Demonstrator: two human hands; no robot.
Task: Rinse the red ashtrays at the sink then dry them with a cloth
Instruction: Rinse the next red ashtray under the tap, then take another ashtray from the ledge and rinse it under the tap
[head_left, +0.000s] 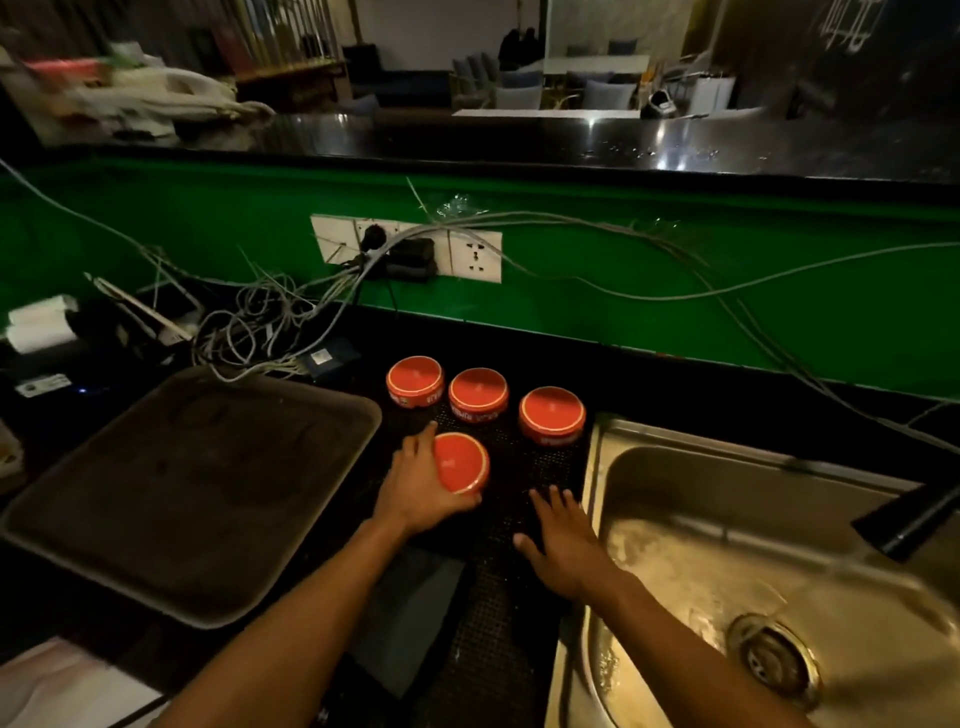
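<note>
Our left hand (421, 483) grips the near ashtray (462, 462) on the mat (519, 457), the sink (727, 519) lying to its right past our flat, empty right hand (563, 545) by the rim.

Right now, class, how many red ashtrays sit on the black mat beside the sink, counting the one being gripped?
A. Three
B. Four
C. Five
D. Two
B. Three red ashtrays stand in a row at the back of the mat: one, another and a third; the left hand grips a fourth, tilted ashtray, while the right hand lies flat and holds nothing.
</note>
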